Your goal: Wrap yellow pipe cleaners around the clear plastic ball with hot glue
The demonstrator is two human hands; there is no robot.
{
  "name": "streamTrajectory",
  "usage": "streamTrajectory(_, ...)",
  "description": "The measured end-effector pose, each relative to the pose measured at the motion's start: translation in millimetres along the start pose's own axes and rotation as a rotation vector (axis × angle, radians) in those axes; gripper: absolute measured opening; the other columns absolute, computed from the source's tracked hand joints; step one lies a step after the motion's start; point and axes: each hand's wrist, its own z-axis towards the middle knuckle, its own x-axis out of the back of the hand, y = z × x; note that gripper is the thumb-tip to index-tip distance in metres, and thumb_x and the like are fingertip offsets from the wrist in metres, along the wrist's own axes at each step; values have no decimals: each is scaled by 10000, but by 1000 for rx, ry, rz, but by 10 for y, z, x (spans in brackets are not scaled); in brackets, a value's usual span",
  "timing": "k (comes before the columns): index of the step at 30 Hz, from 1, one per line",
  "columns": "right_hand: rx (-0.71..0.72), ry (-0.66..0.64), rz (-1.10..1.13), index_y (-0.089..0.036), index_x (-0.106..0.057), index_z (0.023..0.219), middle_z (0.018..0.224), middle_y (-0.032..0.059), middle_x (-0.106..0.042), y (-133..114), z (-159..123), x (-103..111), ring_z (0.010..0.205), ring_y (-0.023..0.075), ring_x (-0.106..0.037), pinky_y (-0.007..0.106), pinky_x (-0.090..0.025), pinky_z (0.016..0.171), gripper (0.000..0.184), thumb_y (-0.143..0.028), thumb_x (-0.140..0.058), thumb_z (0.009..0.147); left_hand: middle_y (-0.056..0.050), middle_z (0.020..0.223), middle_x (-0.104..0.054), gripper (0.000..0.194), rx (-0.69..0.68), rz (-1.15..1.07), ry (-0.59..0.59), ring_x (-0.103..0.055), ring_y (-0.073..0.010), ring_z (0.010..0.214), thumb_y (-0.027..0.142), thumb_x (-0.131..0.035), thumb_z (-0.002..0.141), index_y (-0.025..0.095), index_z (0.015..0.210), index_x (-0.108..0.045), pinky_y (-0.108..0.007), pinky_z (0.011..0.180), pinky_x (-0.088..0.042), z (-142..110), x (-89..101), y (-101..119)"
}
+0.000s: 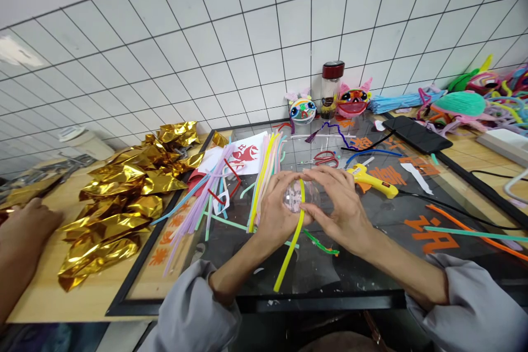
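Note:
My left hand (276, 206) and my right hand (340, 203) meet over the glass tabletop (371, 269), both curled around a small clear plastic ball (295, 198). A yellow pipe cleaner (291, 247) runs over the ball between my fingers and hangs down toward me. Both hands are closed on the ball and the pipe cleaner. A green pipe cleaner (322, 243) lies on the glass just under my right wrist.
A bundle of pastel pipe cleaners (231, 187) lies left of my hands, gold foil sheets (124, 203) further left. A yellow glue gun (371, 179), red scissors (325, 158), a jar (332, 88), two finished masks and a phone (416, 133) lie beyond. Another person's hand (25, 231) rests at the far left.

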Motion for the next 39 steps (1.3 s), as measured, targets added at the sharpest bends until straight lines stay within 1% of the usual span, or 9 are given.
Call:
streamTrajectory(4,-25,-34,1,-212,-454,1405,1239,122,-690,26,2,6,1212,301,-577,476,-408,975,540,-368,-624,916,-82,1176,-623,574,5,11,-9,-594,-267,1145,161,-730,595,215,1153,-605,-437,1035,-469,0,7,8)
streamTrajectory(9,-31,-51,13,-211,-473,1366,1133,91,-738,29,19,19,1153,298,-594,473,-385,956,513,-366,-649,910,-78,1170,-615,586,-17,8,-10,-590,-251,1130,167,-714,611,216,1183,-591,-426,1023,-472,-10,3,-20)
streamTrajectory(12,-21,-37,20,-204,-505,1317,1086,74,-753,23,26,22,1123,293,-596,471,-375,958,471,-353,-668,901,-80,1166,-613,606,-27,-2,-6,-593,-250,1120,157,-710,606,215,1197,-588,-425,1014,-476,-13,-7,-33)
streamTrajectory(18,-3,11,29,-226,-557,1269,999,51,-763,20,23,18,1041,270,-619,467,-389,949,409,-341,-678,895,-71,1174,-611,618,17,28,-2,-592,-263,1139,135,-726,571,233,1166,-593,-435,1026,-476,-11,-5,-25)
streamTrajectory(24,52,53,35,-237,-582,1246,924,35,-750,-18,36,21,959,249,-624,442,-404,899,350,-277,-654,906,-76,1162,-601,601,8,10,-25,-602,-261,1129,155,-735,592,226,1171,-590,-429,1014,-488,-1,14,-2)
streamTrajectory(30,69,32,59,-247,-594,1235,872,26,-722,-53,31,33,909,235,-632,436,-414,888,317,-220,-602,920,-77,1157,-606,602,26,23,-25,-602,-273,1141,132,-725,564,225,1145,-602,-436,1030,-480,10,15,18)
streamTrajectory(33,48,14,43,-220,-577,1250,938,54,-707,-40,22,27,943,241,-628,432,-424,887,330,-246,-608,922,-78,1157,-607,619,23,17,-23,-600,-276,1138,139,-735,562,223,1159,-599,-434,1023,-483,9,12,12)
streamTrajectory(36,2,8,24,-204,-521,1327,1090,104,-693,-19,17,15,1078,278,-607,447,-430,917,439,-321,-626,917,-75,1140,-618,609,17,7,-20,-603,-275,1117,151,-744,569,224,1157,-601,-432,1007,-490,9,13,18)
streamTrajectory(39,-15,-1,13,-220,-455,1406,1179,116,-686,-3,9,8,1168,300,-584,473,-422,962,524,-359,-608,925,-68,1138,-624,595,26,11,-17,-604,-272,1105,149,-738,571,231,1145,-607,-433,1005,-488,11,16,35)
